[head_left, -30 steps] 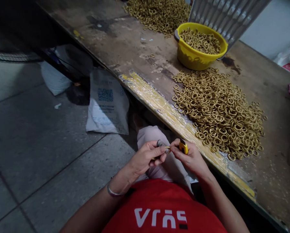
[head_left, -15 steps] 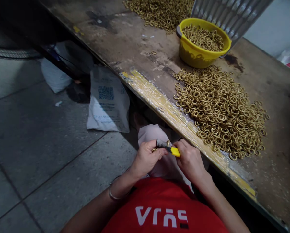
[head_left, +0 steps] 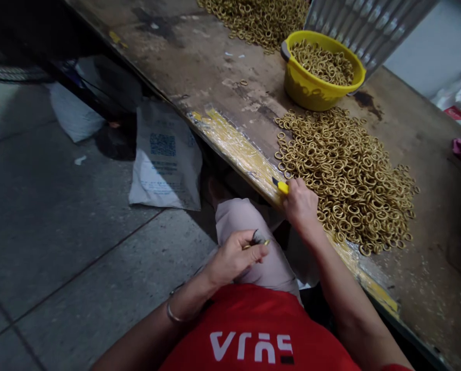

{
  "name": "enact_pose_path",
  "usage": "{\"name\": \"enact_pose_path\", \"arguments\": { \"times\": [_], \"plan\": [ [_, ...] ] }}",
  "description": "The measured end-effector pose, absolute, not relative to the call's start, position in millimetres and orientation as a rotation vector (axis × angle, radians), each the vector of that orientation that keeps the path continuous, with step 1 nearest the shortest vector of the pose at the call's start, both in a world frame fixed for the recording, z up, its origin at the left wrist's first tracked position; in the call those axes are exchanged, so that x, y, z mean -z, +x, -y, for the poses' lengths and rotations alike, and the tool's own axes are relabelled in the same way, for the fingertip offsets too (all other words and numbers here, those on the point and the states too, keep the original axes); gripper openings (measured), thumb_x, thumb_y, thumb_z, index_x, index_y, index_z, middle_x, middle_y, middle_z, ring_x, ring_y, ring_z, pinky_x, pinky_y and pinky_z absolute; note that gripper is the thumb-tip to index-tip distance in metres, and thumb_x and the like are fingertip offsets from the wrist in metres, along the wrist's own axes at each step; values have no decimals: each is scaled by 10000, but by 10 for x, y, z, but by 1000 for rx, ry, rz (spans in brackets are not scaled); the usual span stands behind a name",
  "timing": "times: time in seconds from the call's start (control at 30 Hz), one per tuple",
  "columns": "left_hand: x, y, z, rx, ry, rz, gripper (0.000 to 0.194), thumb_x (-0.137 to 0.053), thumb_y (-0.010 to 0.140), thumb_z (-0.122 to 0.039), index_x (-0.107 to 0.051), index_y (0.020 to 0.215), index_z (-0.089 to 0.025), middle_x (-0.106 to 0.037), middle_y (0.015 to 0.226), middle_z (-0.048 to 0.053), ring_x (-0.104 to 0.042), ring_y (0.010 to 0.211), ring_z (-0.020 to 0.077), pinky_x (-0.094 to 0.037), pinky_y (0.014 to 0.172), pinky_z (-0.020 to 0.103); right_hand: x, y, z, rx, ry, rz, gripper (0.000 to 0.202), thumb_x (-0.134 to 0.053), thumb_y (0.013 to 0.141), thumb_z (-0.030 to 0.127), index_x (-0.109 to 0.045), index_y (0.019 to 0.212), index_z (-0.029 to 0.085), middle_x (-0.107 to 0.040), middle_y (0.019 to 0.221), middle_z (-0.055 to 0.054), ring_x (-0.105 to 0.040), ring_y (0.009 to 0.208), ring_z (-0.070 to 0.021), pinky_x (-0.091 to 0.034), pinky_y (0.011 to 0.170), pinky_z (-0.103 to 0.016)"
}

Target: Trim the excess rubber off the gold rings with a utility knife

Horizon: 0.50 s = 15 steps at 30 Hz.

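My left hand (head_left: pixel 234 257) is closed above my knee, pinching a small gold ring (head_left: pixel 267 242) between thumb and fingers. A dark grey covering wraps one of its fingertips. At the table's front edge, my right hand (head_left: pixel 302 203) is wrapped around a yellow utility knife (head_left: pixel 283 188), whose dark blade points left, over the taped edge. Right behind that hand lies a wide heap of gold rings (head_left: pixel 349 175). How many rings the left fingers hold is partly hidden.
A yellow tub (head_left: pixel 319 87) full of rings stands behind the heap. Another pile of rings (head_left: pixel 261 20) lies farther back. Yellow tape under clear film (head_left: pixel 238 147) covers the table's edge. A printed white sack (head_left: pixel 166 165) stands on the floor at the left.
My right hand has moved up and away from my left with the knife, to the table's edge. The left hand stays over my knee, holding the ring.
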State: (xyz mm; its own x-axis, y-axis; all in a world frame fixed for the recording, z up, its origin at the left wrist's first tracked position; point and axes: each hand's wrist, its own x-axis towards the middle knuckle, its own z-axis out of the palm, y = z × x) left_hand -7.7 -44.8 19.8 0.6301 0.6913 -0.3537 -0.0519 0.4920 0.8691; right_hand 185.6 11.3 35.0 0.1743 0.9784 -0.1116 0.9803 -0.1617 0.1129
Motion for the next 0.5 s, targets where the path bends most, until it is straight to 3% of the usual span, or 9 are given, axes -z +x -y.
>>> {"name": "enact_pose_path", "arguments": {
  "times": [0.17,0.3,0.4,0.5],
  "plan": [
    [-156,-106,321,-593,641,-756,425,-820,706,-472,-552,853,-176,-555,569,-53,-370,421,43,-207,386,148,-243,1880,-464,11,2314,-1864,324,-359,951,64,-634,1110,127,-674,1085,-163,-701,866,-235,-454,681,-295],
    [-137,-124,232,-612,563,-704,352,-766,755,-429,-621,876,-131,-658,678,33,-494,480,75,-243,365,147,-289,1950,-391,207,2375,-2013,154,-523,892,156,-661,955,133,-692,925,-117,-648,794,-212,-406,677,-275],
    [-85,-141,167,-674,577,-730,350,-784,755,-425,-641,814,-111,-696,746,76,-547,520,85,-256,354,138,-423,1983,-140,804,2310,-2367,163,-554,891,255,-622,772,168,-603,709,-17,-528,640,-144,-351,614,-252],
    [-51,-152,143,-713,590,-777,362,-817,756,-428,-612,849,-144,-693,694,32,-536,470,68,-251,344,116,-570,1960,105,1509,2005,-2553,166,-546,911,274,-627,806,174,-570,699,21,-496,639,-118,-361,626,-234]
  ]
}}
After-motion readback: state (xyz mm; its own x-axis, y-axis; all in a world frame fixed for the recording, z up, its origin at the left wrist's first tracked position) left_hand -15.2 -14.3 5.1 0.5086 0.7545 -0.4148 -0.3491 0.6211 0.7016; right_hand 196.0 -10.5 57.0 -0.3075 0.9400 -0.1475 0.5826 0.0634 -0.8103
